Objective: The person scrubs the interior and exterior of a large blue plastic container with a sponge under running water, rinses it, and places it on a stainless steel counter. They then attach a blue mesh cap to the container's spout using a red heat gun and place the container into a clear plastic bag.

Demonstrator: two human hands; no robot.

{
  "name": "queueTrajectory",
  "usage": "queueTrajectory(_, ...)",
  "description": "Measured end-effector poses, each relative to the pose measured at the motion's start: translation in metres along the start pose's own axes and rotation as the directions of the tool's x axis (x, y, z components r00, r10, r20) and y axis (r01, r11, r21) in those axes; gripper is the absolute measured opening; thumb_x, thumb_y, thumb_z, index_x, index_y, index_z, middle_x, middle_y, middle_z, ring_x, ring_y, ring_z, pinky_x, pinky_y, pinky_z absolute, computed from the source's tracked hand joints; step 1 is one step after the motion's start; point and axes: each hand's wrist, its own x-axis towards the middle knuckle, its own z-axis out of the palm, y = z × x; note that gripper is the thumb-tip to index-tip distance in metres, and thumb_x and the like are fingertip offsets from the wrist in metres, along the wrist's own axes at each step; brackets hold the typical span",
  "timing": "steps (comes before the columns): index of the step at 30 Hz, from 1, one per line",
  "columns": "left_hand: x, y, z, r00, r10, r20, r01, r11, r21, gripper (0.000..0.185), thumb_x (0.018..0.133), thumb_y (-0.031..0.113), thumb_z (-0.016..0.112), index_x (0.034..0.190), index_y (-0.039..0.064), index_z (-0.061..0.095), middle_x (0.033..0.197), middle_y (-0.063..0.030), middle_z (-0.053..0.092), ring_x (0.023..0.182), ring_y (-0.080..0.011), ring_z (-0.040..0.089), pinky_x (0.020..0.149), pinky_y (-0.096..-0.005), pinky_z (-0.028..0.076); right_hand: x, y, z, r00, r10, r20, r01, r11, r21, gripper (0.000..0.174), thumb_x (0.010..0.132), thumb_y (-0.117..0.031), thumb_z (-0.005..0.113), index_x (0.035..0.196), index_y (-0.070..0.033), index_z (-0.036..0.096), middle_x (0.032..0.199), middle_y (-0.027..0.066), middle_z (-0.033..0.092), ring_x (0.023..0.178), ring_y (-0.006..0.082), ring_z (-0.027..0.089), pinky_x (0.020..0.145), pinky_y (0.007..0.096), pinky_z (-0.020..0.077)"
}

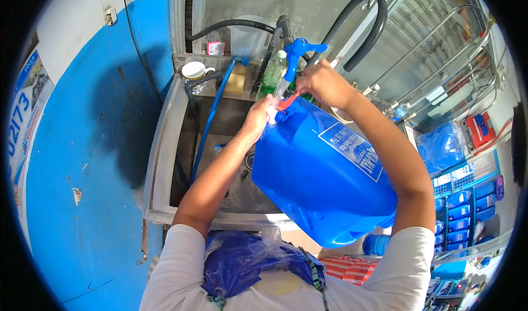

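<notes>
A large blue plastic water jug (305,166) lies tilted over the right side of the sink, its small spigot (281,116) toward the faucet. My left hand (259,116) is at the white neck near the spigot; its fingertips are partly hidden. My right hand (324,83) is closed around the end of a red strip or handle (288,101), which reaches down to the neck. Above this, the blue-handled faucet (293,59) points down at the jug's opening. Water seems to run there. Wet drops show on my forearms.
The steel sink (159,162) holds a blue pipe (212,121). Behind it stand a mug (194,70), a green plastic bottle (272,77) and a translucent pitcher (247,36). A black hose (377,26) loops at upper right. Blue containers (458,212) fill shelves at right.
</notes>
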Motion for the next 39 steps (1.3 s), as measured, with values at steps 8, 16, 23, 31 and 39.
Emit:
queueTrajectory(8,-0.006,0.005,-0.004,0.998,0.049,0.032,-0.051,0.997,0.059,0.051,0.102,0.042,0.034,0.106,0.000,0.062,0.101,-0.0117,0.066,0.094,-0.0203,0.062,0.085,-0.0351,0.046,-0.001,0.010,0.012,1.000,0.005,0.011,-0.008,0.955,0.297,0.005,0.076,-0.011,0.067,0.078,-0.015,0.065,0.077,0.0031,0.065,0.085,0.0232,0.063,0.079,0.0404,0.0389)
queueTrajectory(16,-0.011,0.004,-0.005,0.998,0.065,-0.011,-0.065,0.998,0.003,0.049,0.102,0.041,0.035,0.110,0.001,0.062,0.105,-0.0112,0.066,0.098,-0.0203,0.062,0.083,-0.0342,0.047,0.008,-0.001,0.001,0.992,-0.069,0.106,0.051,0.985,0.162,0.005,0.079,-0.011,0.065,0.080,-0.015,0.066,0.081,0.0032,0.065,0.088,0.0224,0.063,0.080,0.0395,0.0365)
queueTrajectory(23,-0.009,0.005,-0.011,0.999,0.032,-0.010,-0.032,0.999,0.018,0.049,0.101,0.042,0.036,0.112,0.001,0.062,0.105,-0.0098,0.067,0.095,-0.0185,0.062,0.081,-0.0333,0.047,0.008,0.008,0.014,0.996,0.040,0.078,-0.059,0.965,0.256,0.005,0.076,-0.010,0.064,0.077,-0.014,0.063,0.079,0.0028,0.066,0.083,0.0245,0.064,0.074,0.0427,0.0385)
queueTrajectory(31,0.001,-0.006,-0.022,0.999,0.051,0.006,-0.050,0.996,-0.080,0.051,0.101,0.044,0.037,0.112,0.000,0.060,0.105,-0.0130,0.066,0.096,-0.0211,0.063,0.084,-0.0349,0.047,0.015,0.003,0.023,0.992,-0.123,0.037,0.108,0.955,0.278,0.008,0.077,-0.016,0.065,0.084,-0.016,0.069,0.077,0.0050,0.065,0.080,0.0247,0.064,0.077,0.0424,0.0373)
queueTrajectory(39,0.002,-0.003,-0.024,0.997,0.042,0.063,-0.039,0.998,-0.050,0.049,0.101,0.042,0.038,0.108,-0.001,0.061,0.103,-0.0133,0.066,0.092,-0.0194,0.063,0.080,-0.0336,0.048,0.018,0.005,0.029,0.982,-0.180,0.063,0.154,0.942,0.297,0.010,0.079,-0.015,0.062,0.084,-0.018,0.071,0.080,0.0050,0.066,0.081,0.0242,0.064,0.078,0.0416,0.0384)
